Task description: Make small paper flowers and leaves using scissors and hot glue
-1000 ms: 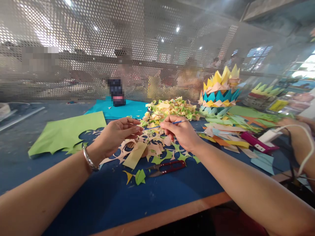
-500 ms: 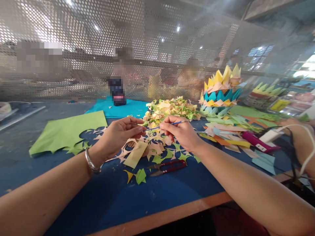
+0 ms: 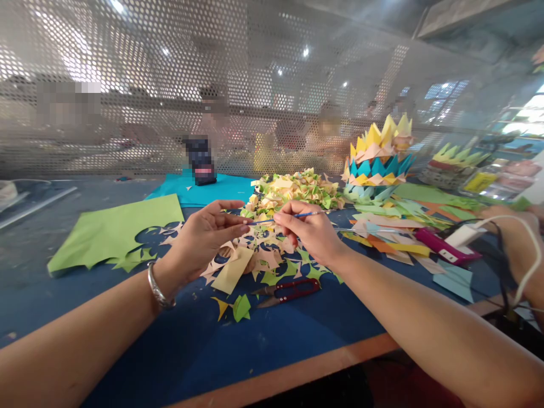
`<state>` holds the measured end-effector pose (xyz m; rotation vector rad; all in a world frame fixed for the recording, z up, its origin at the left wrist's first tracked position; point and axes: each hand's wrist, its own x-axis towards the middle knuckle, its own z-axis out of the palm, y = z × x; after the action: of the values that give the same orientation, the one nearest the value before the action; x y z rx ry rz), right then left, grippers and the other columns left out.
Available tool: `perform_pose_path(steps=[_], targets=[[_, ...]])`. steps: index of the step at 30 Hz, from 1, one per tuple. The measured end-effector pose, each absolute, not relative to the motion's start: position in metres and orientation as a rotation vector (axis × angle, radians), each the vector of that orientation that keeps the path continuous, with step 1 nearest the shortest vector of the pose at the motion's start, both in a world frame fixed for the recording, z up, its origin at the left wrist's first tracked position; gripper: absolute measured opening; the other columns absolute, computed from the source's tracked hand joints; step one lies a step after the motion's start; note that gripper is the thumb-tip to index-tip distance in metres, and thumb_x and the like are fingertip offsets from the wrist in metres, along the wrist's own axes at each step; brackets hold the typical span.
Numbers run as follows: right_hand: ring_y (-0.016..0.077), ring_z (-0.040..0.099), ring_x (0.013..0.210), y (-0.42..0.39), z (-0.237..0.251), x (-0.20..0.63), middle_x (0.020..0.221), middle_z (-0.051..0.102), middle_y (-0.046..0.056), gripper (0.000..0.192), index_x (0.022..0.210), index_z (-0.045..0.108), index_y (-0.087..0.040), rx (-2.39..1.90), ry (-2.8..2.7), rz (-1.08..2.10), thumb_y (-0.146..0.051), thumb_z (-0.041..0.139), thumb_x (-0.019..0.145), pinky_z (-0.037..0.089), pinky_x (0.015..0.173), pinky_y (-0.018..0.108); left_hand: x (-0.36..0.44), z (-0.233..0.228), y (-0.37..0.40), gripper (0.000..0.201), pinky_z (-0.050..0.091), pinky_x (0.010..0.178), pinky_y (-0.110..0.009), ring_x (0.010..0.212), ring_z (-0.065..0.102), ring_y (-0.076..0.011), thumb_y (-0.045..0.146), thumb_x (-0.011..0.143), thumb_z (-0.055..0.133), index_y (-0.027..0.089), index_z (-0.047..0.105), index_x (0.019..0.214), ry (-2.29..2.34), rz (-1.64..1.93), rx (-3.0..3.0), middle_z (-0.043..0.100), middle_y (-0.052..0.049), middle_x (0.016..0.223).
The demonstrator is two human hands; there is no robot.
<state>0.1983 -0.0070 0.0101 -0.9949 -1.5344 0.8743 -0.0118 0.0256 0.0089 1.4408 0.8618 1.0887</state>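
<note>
My right hand [image 3: 306,231] pinches a thin blue stick [image 3: 304,215], its shaft slanting up to the right above the paper scraps. Thumb and forefinger of my left hand [image 3: 212,226] are closed at the stick's left end; whatever small thing lies between them is hidden. The other left fingers are stretched out. Below the hands are cut paper scraps [image 3: 266,258], pink and green, and a pale yellow paper strip [image 3: 233,271]. Dark red thread snips [image 3: 293,290] lie on the blue table nearer me, beside small green paper pieces [image 3: 241,307].
Behind my hands rises a heap of small paper pieces [image 3: 297,190]. Stacked paper crowns [image 3: 378,164] stand back right. Green sheet [image 3: 106,229] lies left, blue sheets [image 3: 170,190] behind. A magenta device [image 3: 442,246] with white cable lies right, near another person's arm [image 3: 522,249].
The view has shifted slightly. The stick now lies flatter between my hands; both hands hold nearly the same place and grip.
</note>
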Motion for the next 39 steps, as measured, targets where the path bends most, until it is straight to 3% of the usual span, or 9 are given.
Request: perform_pose_path(steps=[8,15,23,27,31,39], targets=[[0.0062,0.046,0.043,-0.008,0.007,0.198,0.058,0.049,-0.006,0.027,0.07,0.053,-0.022,-1.001,-1.586,0.758,-0.038,0.065,0.087,0.04,0.04,0.021,-0.011,0.011,0.025,0.065,0.05,0.067,-0.028,0.08,0.07,-0.0186,0.031,0.064,0.088,0.017,0.058,0.12,0.922,1.129,1.426,0.075,-0.003,0.087],[0.0079,0.045,0.047,-0.009,0.01,0.202,0.059,0.047,-0.006,0.027,0.071,0.05,-0.023,-1.004,-1.696,0.679,-0.039,0.062,0.09,0.04,0.044,0.023,-0.011,0.012,0.026,0.054,0.053,0.087,-0.037,0.095,0.072,-0.0232,0.026,0.065,0.085,0.018,0.058,0.111,0.963,1.205,1.4,0.074,-0.002,0.084],[0.0127,0.052,0.063,-0.006,0.01,0.207,0.072,0.062,0.001,0.017,0.074,0.054,-0.02,-1.133,-2.157,0.259,-0.024,0.059,0.09,0.037,0.059,0.029,-0.014,0.012,0.028,0.052,0.053,0.071,-0.034,0.085,0.072,-0.0231,0.026,0.063,0.086,0.021,0.059,0.107,1.041,1.148,1.342,0.072,0.0,0.078],[0.0151,0.05,0.064,-0.004,0.005,0.21,0.074,0.063,0.005,0.015,0.078,0.058,-0.018,-1.216,-2.518,-0.039,-0.024,0.057,0.092,0.03,0.057,0.031,-0.013,0.01,0.027,0.053,0.05,0.06,-0.029,0.069,0.068,-0.0175,0.027,0.062,0.087,0.02,0.059,0.106,1.028,1.111,1.351,0.073,-0.001,0.078],[0.0149,0.049,0.062,-0.004,0.003,0.208,0.075,0.066,0.006,0.011,0.077,0.061,-0.018,-1.304,-2.55,-0.13,-0.014,0.06,0.087,0.024,0.055,0.032,-0.012,0.01,0.025,0.054,0.048,0.055,-0.028,0.064,0.066,-0.0161,0.03,0.06,0.088,0.019,0.06,0.105,1.019,1.088,1.412,0.073,0.0,0.075],[0.0173,0.059,0.072,-0.011,0.008,0.201,0.084,0.068,0.007,0.017,0.091,0.064,-0.017,-1.106,-2.363,-0.109,-0.024,0.05,0.098,0.04,0.063,0.031,-0.008,0.011,0.017,0.049,0.046,0.056,-0.029,0.062,0.067,-0.0179,0.036,0.063,0.086,0.018,0.062,0.101,1.03,1.052,1.542,0.074,-0.001,0.07]])
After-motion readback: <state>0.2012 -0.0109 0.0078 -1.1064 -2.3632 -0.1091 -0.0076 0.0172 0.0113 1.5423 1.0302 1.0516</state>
